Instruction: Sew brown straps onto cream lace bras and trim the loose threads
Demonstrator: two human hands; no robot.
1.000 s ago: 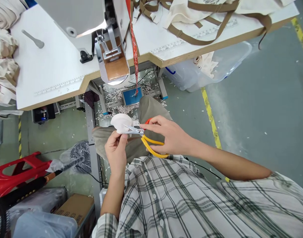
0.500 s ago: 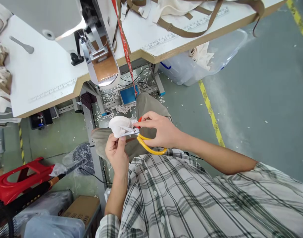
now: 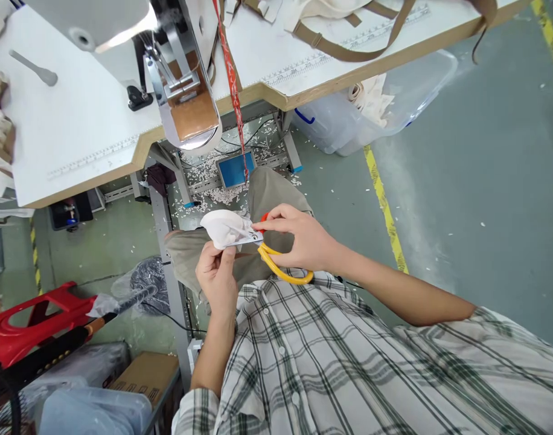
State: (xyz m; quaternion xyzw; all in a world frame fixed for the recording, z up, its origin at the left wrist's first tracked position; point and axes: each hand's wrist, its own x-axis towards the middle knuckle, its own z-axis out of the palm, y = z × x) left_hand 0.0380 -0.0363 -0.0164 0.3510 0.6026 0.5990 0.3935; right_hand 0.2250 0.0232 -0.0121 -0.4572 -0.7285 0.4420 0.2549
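A bunched piece of white fabric (image 3: 222,226) is pinched between the thumb and fingers of my left hand (image 3: 216,270), above my lap. My right hand (image 3: 306,238) grips a pair of scissors (image 3: 283,275) with yellow and red handles. Their metal blades point left and lie against the lower edge of the fabric, close to my left thumb. How far the blades are parted is hard to make out, since cloth covers part of them.
Ahead is a white sewing table (image 3: 95,121) with a sewing machine (image 3: 186,103). Brown straps (image 3: 349,51) hang over its right edge. A blue pedal (image 3: 235,170) sits below among scattered scraps. A clear plastic bin (image 3: 331,124) stands right; a red plastic frame (image 3: 36,320) is at left.
The scissors and my right hand have shifted slightly right. The fabric is spread a bit further toward the scissors, and less of the blades shows. The camera view has moved a little.
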